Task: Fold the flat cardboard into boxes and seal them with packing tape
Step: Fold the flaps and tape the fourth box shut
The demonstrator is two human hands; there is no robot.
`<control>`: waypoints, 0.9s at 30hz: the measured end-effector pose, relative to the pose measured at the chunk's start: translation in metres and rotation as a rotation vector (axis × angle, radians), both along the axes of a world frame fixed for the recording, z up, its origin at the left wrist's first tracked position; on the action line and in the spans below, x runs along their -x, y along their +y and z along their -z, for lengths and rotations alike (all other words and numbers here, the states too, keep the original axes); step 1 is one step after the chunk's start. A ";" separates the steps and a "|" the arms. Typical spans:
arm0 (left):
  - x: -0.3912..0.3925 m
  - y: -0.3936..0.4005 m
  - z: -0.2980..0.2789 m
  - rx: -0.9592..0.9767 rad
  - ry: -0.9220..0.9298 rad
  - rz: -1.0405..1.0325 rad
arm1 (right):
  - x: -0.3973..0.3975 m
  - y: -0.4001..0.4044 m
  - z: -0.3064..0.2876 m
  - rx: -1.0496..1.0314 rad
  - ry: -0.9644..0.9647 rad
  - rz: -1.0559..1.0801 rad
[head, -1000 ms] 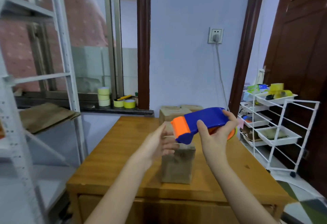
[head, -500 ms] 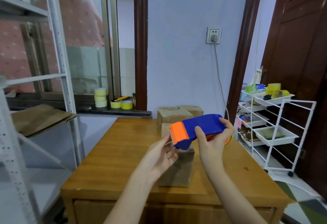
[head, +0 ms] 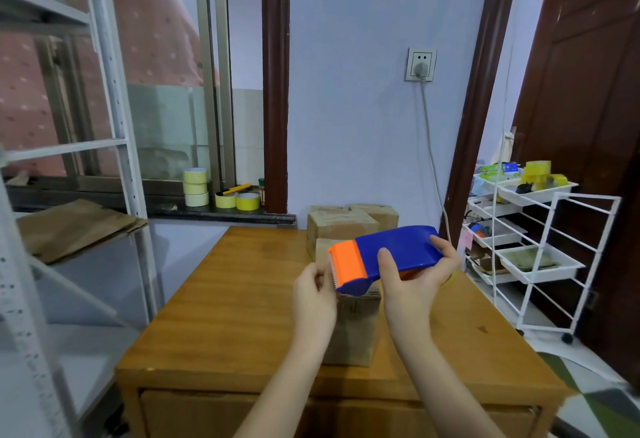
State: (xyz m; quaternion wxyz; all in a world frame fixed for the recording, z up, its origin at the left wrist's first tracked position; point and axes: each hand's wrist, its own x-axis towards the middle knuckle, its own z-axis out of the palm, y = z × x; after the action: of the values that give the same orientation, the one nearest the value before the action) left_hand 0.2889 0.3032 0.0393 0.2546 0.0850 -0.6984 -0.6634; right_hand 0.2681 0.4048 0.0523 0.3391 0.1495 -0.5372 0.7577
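Head view, looking down over wooden table. Right hand wrapped around blue tape dispenser, thumb across near side, fingers curled over far end; dispenser held in air above table, orange cutter head pointing left. Left hand raised at cutter head, thumb and fingertips drawn together at serrated edge; whether tape is pinched between them cannot be told. Small cardboard box standing on table directly under both hands, partly hidden by left wrist. More closed cardboard boxes stacked at far edge of table, behind dispenser. Flat cardboard sheets lying on metal shelf at left. Rolls of yellowish tape on window sill, three stacked, two more just beside. White wire cart at right, near dark door. Wall socket with plug and cable above table.
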 end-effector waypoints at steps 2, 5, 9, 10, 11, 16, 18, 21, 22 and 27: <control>0.001 -0.002 0.000 0.081 0.014 -0.064 | -0.004 -0.003 -0.003 0.016 0.013 -0.024; 0.003 -0.006 0.000 0.139 0.024 -0.100 | -0.006 -0.003 -0.003 -0.012 0.045 -0.032; 0.003 -0.012 0.002 0.155 0.030 -0.090 | -0.009 -0.005 -0.005 -0.071 0.018 -0.044; 0.004 -0.014 0.003 0.154 0.039 -0.087 | -0.009 -0.005 -0.006 -0.073 0.004 -0.037; 0.004 -0.017 0.004 0.156 0.054 -0.090 | -0.009 -0.004 -0.007 -0.063 -0.015 -0.037; 0.002 -0.024 0.005 0.156 0.043 -0.084 | -0.003 -0.001 -0.004 0.009 -0.066 -0.018; -0.001 -0.029 0.004 0.172 0.037 -0.093 | -0.002 0.003 -0.005 0.017 -0.064 0.014; -0.007 -0.045 0.007 0.117 0.015 -0.101 | 0.005 0.021 -0.009 0.077 -0.010 0.084; -0.010 -0.050 0.009 0.109 0.010 -0.097 | 0.007 0.027 -0.009 0.061 0.017 0.094; -0.009 -0.055 0.011 0.142 0.014 -0.127 | 0.007 0.033 0.006 -0.104 0.067 0.070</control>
State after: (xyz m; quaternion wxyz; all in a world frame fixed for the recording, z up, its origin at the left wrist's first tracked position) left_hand 0.2974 0.2481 0.0283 0.3062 0.1063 -0.7350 -0.5955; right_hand 0.2613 0.4382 0.0464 0.3752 0.1734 -0.5690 0.7109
